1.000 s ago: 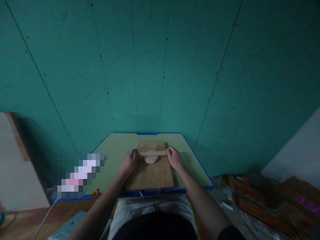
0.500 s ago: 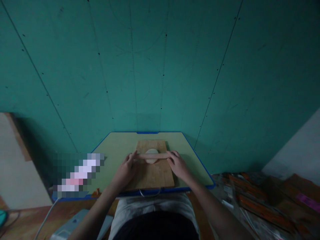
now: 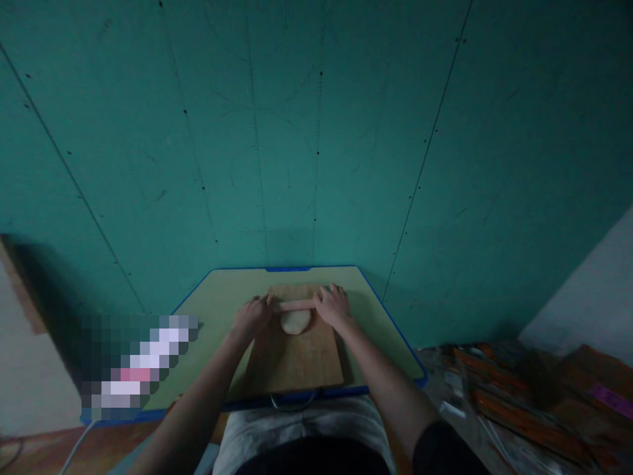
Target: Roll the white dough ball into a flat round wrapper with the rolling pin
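A wooden rolling pin (image 3: 295, 305) lies crosswise near the far end of a wooden cutting board (image 3: 297, 363). My left hand (image 3: 254, 314) is wrapped round its left end, and my right hand (image 3: 332, 305) grips the right end. Just on the near side of the pin is a flat, pale round of dough (image 3: 295, 321), its far edge at or under the pin. The fingers of both hands curl over the pin, so its ends are hidden.
The board rests on a pale table (image 3: 217, 297) with a blue rim, against a green wall (image 3: 287, 132). A pixelated patch (image 3: 148, 363) covers something at the table's left. Brown and orange clutter (image 3: 519, 396) lies on the floor at right.
The pin has moved from across the dough's middle to its far edge. My hands have gone forward with it, closer together and wrapped more fully round it. The view has shifted slightly.
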`<state>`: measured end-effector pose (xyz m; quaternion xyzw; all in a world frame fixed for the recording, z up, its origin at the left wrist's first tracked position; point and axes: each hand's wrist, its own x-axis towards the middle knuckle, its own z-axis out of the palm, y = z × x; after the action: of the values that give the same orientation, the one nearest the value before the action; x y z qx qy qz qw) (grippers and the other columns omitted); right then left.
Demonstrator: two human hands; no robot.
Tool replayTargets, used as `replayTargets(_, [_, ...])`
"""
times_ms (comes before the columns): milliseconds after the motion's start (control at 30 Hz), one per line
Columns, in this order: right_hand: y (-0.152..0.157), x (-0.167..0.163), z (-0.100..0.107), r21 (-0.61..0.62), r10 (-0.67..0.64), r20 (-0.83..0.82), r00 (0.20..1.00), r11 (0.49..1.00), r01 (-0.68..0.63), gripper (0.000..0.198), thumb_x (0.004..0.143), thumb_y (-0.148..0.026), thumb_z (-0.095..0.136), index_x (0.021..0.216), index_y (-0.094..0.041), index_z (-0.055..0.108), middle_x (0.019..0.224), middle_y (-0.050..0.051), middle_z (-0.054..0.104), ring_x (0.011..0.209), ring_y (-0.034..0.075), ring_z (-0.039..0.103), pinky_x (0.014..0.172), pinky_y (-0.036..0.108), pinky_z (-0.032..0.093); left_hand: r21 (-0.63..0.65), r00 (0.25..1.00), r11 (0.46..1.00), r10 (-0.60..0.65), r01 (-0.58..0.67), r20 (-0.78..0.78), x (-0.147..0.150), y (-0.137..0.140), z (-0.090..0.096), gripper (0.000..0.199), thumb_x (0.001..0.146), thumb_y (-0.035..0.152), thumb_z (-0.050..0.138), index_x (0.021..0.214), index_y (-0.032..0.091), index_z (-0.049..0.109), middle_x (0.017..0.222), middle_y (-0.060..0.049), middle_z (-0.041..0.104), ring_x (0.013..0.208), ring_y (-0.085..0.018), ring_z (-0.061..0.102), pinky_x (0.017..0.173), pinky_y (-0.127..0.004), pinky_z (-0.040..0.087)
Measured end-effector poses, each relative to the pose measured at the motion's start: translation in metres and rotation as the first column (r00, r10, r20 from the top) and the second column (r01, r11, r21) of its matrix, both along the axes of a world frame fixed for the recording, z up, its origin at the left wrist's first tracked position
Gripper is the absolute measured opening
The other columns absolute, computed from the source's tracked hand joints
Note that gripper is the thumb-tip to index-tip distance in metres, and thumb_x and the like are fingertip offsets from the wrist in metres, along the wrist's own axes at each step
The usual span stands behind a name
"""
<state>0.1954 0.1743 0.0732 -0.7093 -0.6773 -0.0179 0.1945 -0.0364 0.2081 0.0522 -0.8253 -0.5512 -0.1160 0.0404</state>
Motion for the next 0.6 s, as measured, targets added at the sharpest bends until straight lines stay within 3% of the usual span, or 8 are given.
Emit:
replayTargets(100, [0.003, -0.003, 0.0, 0.035, -0.03, 0.024, 0.999, 0.999, 0.029, 0.035, 0.101, -0.03, 0.042, 0.111, -0.016, 0.072, 0.123, 0.018, 0.065, 0.116, 0.03, 0.057, 0.096, 0.041, 0.042, 0.014, 0.998, 0.999, 0.031, -0.03, -0.045, 0.006, 0.0, 0.006, 0.029, 0.096, 0.038, 0.063, 0.114, 0.015, 0.064, 0.11, -0.007, 0.068, 0.096, -0.02, 0.067, 0.086, -0.042, 0.057])
replayTargets(233, [-0.01, 0.003, -0.005, 0.033, 0.085, 0.066, 0.994, 0.996, -0.087, 0.037, 0.103, -0.029, 0.039, 0.105, -0.021, 0.075, 0.113, 0.012, 0.071, 0.111, 0.027, 0.06, 0.096, 0.039, 0.042, 0.067, 0.999, 0.997, 0.028, -0.025, -0.038, 0.009, -0.02, 0.009, 0.023, 0.101, 0.031, 0.053, 0.111, 0.014, 0.066, 0.107, -0.009, 0.071, 0.098, -0.022, 0.068, 0.089, -0.042, 0.055])
replayTargets(367, [-0.04, 0.014, -0.011, 0.042, 0.207, 0.085, 0.975, 0.977, -0.211, 0.038, 0.104, -0.031, 0.039, 0.129, -0.019, 0.065, 0.123, 0.011, 0.07, 0.114, 0.026, 0.059, 0.1, 0.039, 0.043, 0.123, 1.0, 0.992, -0.011, 0.009, 0.015, 0.004, -0.053, 0.006, 0.032, 0.101, 0.023, 0.04, 0.119, 0.02, 0.066, 0.127, -0.014, 0.067, 0.116, -0.028, 0.063, 0.097, -0.043, 0.051])
replayTargets(500, [-0.072, 0.017, -0.018, 0.068, 0.259, 0.094, 0.961, 0.962, -0.266, 0.048, 0.101, -0.034, 0.047, 0.143, -0.014, 0.053, 0.14, 0.014, 0.059, 0.128, 0.03, 0.05, 0.108, 0.042, 0.039, 0.163, 0.998, 0.987, -0.018, 0.008, 0.057, 0.0, -0.081, 0.001, 0.038, 0.097, 0.026, 0.046, 0.13, 0.02, 0.062, 0.145, -0.015, 0.056, 0.136, -0.036, 0.049, 0.107, -0.052, 0.044])
replayTargets(600, [-0.083, 0.013, -0.021, 0.085, 0.284, 0.105, 0.953, 0.952, -0.293, 0.049, 0.099, -0.03, 0.047, 0.144, -0.01, 0.051, 0.14, 0.018, 0.058, 0.13, 0.032, 0.049, 0.115, 0.047, 0.032, 0.187, 0.999, 0.982, -0.038, 0.034, 0.02, 0.005, -0.091, 0.002, 0.04, 0.094, 0.03, 0.05, 0.13, 0.02, 0.063, 0.147, -0.016, 0.054, 0.142, -0.043, 0.039, 0.112, -0.062, 0.033])
